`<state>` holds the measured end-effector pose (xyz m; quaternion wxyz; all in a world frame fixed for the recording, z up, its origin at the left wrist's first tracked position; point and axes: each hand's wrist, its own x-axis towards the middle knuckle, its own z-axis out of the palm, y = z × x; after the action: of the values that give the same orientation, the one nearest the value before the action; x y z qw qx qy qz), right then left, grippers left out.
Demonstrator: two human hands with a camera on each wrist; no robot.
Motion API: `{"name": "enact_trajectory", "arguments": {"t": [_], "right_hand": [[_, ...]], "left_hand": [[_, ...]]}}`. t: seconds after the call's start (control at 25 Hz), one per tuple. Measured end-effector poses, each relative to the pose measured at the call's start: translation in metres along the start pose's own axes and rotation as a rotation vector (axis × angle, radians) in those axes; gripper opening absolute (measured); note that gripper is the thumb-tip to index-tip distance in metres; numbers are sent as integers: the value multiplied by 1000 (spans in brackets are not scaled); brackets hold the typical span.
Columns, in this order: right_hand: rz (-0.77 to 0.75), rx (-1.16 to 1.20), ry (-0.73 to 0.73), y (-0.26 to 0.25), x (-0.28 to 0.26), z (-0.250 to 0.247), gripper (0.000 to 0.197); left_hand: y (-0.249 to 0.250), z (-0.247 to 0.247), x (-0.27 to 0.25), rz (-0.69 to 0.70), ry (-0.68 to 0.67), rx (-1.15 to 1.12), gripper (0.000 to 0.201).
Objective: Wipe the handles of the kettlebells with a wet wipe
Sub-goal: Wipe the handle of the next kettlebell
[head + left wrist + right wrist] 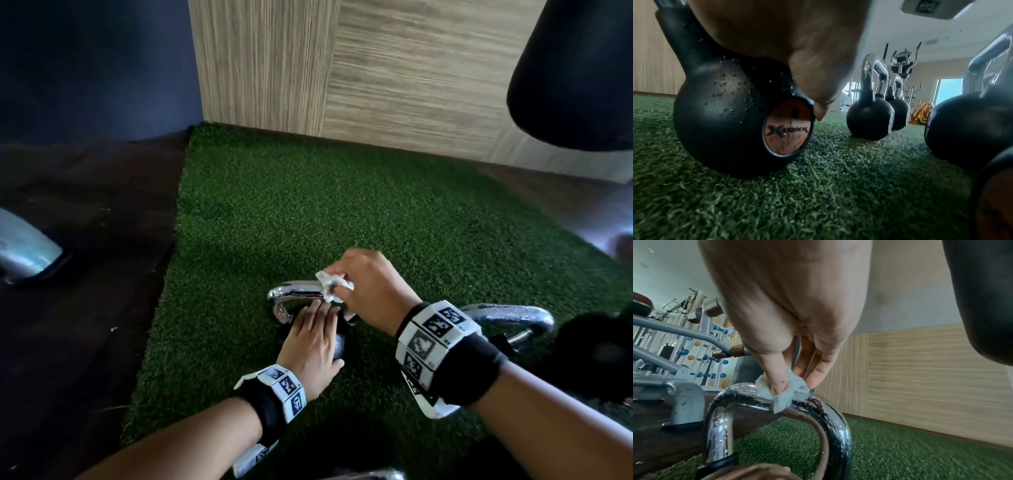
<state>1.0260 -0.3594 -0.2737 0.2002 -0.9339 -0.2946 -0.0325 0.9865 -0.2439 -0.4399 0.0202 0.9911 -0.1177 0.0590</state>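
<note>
A black kettlebell (pixel 719 123) with a chrome handle (pixel 294 291) stands on green turf. My right hand (pixel 370 284) pinches a crumpled white wet wipe (pixel 330 286) against the top of the handle; in the right wrist view the wet wipe (pixel 781 392) sits under my thumb on the wet chrome handle (pixel 818 415). My left hand (pixel 313 339) lies flat, fingers straight, on the kettlebell's ball, and the left hand (pixel 797 53) covers its top in the left wrist view. A second kettlebell's chrome handle (pixel 507 317) is just right of my right wrist.
More kettlebells (pixel 869 120) stand on the turf (pixel 342 212) to the right, one large one (pixel 966 126) close by. A wood-panel wall (pixel 411 68) borders the turf behind. A grey machine foot (pixel 27 250) rests on the dark floor at left. A black bag (pixel 575 68) hangs at upper right.
</note>
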Motion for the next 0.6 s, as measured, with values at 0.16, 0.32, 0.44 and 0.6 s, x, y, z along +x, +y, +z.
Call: {"name": "enact_trajectory", "arguments": {"t": [0.16,0.32,0.44,0.6], "right_hand": [[35,-23,-2,2,-6,2,22],[180,-66,59,8,-16,0,24],[129,-12,97,4,-19,6,30],[279,31,141,26,-26,6,24]], "left_hand": [[2,3,-1,8,5,38,97],[3,0,-2,15,-1,40,98],[3,-1,-3,21,7,33,99],[2,-2,-3,29,6,28,99]]}}
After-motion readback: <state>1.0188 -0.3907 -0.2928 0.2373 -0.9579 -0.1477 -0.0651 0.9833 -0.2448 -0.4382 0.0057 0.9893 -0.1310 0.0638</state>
